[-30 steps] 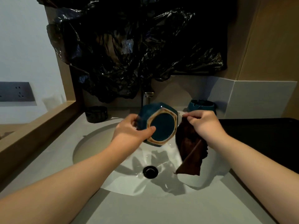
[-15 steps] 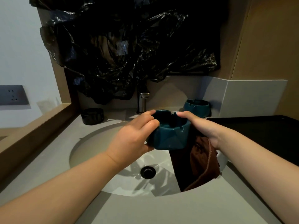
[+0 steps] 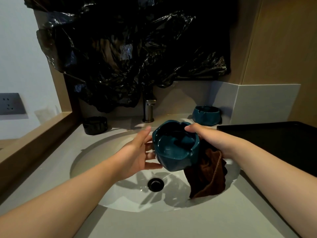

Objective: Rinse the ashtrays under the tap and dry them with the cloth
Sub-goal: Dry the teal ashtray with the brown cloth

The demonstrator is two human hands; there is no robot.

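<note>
A teal ashtray is held upright above the sink, brown cloth hanging below; second ashtray stands behind.

The grey countertop carries a sunken sink, the tap, a black ashtray back left, a teal ashtray back right and a flat black panel.

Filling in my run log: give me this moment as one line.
left hand: open, touching held ashtray | right hand: grips ashtray rim and cloth | ashtray: upright over sink
</note>
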